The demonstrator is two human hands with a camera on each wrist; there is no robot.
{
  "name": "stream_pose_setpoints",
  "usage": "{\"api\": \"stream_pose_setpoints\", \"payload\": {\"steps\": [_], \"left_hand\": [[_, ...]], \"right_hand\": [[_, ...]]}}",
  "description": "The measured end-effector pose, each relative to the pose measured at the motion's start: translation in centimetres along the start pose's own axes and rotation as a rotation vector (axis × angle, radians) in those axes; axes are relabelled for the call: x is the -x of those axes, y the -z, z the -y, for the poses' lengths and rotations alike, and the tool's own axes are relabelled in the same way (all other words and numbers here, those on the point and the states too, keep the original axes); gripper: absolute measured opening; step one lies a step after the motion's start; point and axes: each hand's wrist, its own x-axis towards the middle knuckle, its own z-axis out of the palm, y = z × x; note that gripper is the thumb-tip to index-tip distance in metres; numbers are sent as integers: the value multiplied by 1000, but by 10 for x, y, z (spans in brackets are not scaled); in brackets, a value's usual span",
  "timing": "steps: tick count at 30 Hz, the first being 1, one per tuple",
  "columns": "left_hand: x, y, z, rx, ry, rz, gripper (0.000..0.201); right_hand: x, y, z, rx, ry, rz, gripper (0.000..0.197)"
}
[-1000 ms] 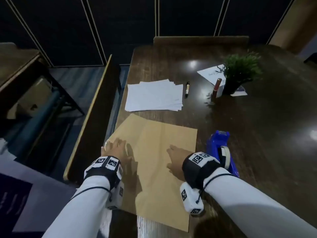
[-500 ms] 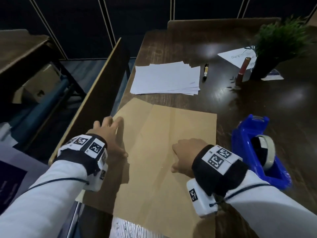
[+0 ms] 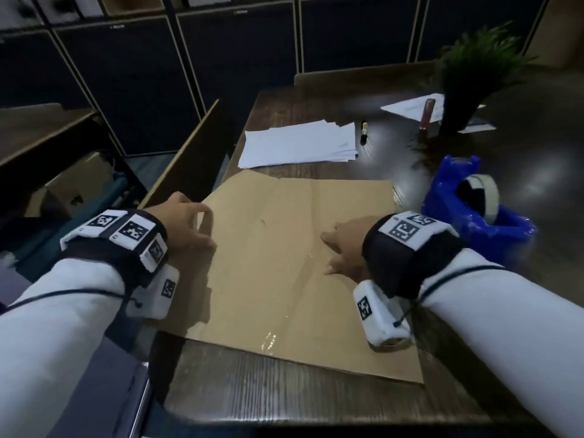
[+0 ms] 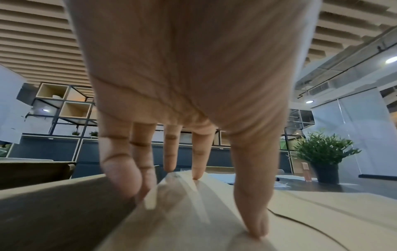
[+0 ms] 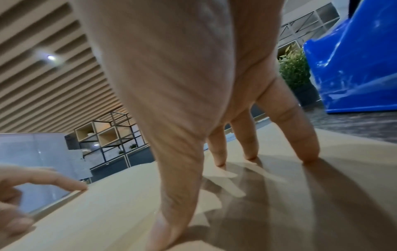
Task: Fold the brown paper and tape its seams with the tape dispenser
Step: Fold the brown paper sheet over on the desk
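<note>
The brown paper (image 3: 278, 263) lies flat on the dark wooden table (image 3: 284, 403), with creases and a shiny taped seam down its middle. My left hand (image 3: 189, 222) is arched at the paper's left edge. Its straight fingers (image 4: 120, 178) touch that edge and its thumb (image 4: 251, 203) rests on top. My right hand (image 3: 341, 248) presses the paper right of the seam with straight fingertips (image 5: 307, 144) and thumb (image 5: 178, 186). The blue tape dispenser (image 3: 467, 222) with its tape roll (image 3: 483, 197) stands just right of the paper, untouched.
A stack of white sheets (image 3: 300, 143) lies behind the paper, with a marker (image 3: 364, 132) beside it. A potted plant (image 3: 474, 74) and a reddish pen (image 3: 426, 115) stand at the back right. The table's left edge runs right beside my left hand.
My left hand has risen from lying flat to standing on its fingertips at the paper's left edge. The right hand stays pressed on the paper. The head view has shifted.
</note>
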Motion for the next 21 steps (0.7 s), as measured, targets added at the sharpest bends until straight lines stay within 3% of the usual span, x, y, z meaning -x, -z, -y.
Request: {"api": "stream_pose_setpoints", "payload": {"steps": [10,15,20,21], "left_hand": [[49,11,8,126,-85,-109,75],[78,30,-41,210,-333,-174,73],[82,20,-94,36,-479,-123,72],[82,15,-102,6,-487,-114,69]], "right_hand": [[4,-3,5,-20,-68,13,68],[9,-5,6,-35,-107,34,75],[11,-6,3,-183,-84,-38,68],[10,-7,3,-228,-97,-73,74]]}}
